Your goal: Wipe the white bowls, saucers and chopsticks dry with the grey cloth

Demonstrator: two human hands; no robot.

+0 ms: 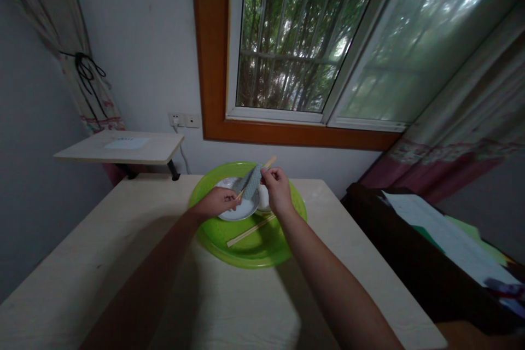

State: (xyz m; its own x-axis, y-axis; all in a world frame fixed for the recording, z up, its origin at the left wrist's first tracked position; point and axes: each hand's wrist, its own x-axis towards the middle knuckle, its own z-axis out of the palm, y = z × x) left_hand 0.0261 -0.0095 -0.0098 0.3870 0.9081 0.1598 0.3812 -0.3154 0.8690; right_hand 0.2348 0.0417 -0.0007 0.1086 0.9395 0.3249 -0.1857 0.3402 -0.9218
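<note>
From where I stand, the green basin (262, 256) sits on the worktop (336, 251), straight ahead of the person. The stick (270, 161) is up over the basin, tilted, its far end pointing between 1 and 2 o'clock, with the grey cloth (251, 183) lying along it. The left hand's (218, 202) grip is closed on the stick's near end; the right hand's (278, 183) grip is pinched on the cloth's upper edge. Whether those fingertips press the wood too, I can't tell.

Beneath them, the plate (241, 212) is toward the basin's 11 o'clock and a white cup (263, 198) toward 1. The loose sticks (248, 231) slant from 7 toward 3.

I'd hold the near end firmly and let the right fingers do the fine work, keeping the cloth snug and even along the wood. A light touch should stop the stick twisting; keeping low, clear of the cup, seems wise.
</note>
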